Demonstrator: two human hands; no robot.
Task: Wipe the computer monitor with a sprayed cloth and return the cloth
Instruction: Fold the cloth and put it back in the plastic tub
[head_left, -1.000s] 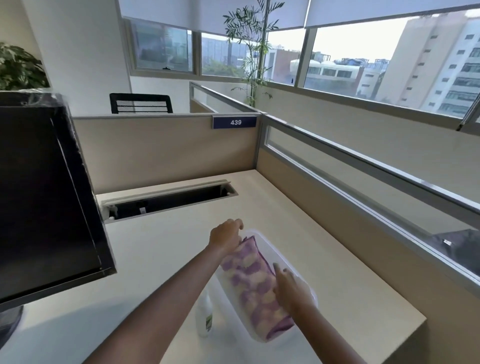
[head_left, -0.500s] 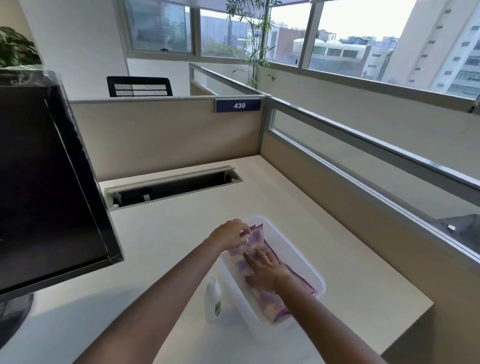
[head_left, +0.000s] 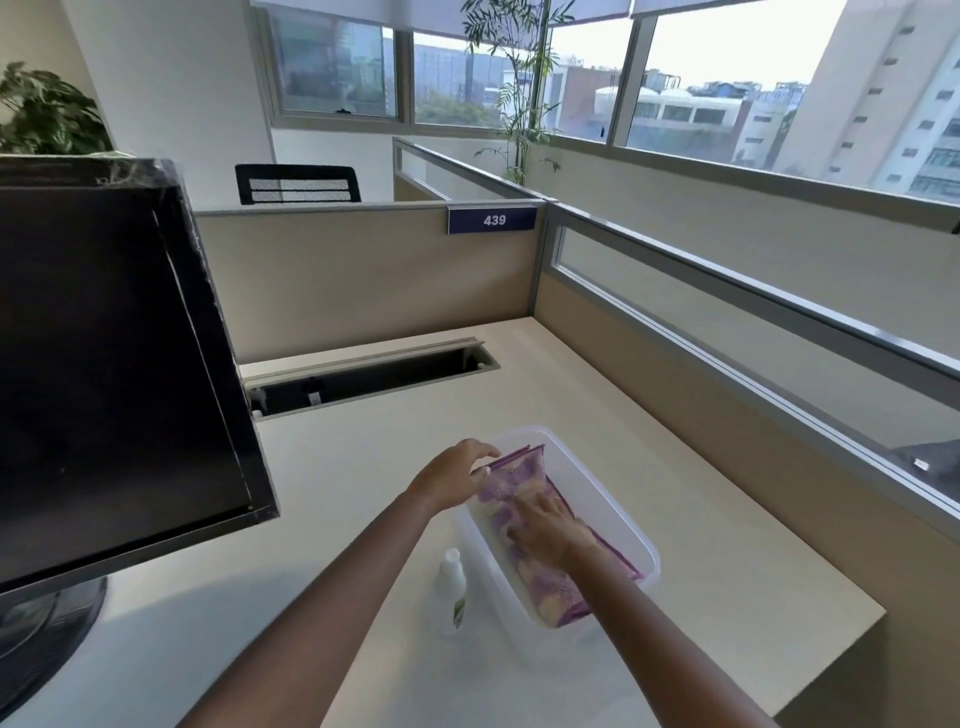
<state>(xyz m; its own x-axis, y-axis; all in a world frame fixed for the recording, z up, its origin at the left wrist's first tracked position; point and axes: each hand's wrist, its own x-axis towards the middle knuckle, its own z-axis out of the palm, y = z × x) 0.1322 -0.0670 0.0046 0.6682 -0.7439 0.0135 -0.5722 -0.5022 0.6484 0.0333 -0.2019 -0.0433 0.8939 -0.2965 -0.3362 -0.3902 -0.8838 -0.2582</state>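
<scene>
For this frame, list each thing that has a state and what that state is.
Monitor: screen dark.
Purple and yellow cloth: folded, lying in the container.
Clear plastic container: lidless, on the desk.
Spray bottle: upright, beside the container.
Left hand: fingers at the cloth's far end.
Right hand: flat on the cloth.
Desk cable slot: open.

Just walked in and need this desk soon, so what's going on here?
A person is putting a purple and yellow cloth into a clear plastic tub on the desk. The right hand presses flat on the cloth; the left hand is at the cloth's far corner by the tub's rim. A small white bottle stands beside the tub, and the dark monitor is off to the left.
</scene>
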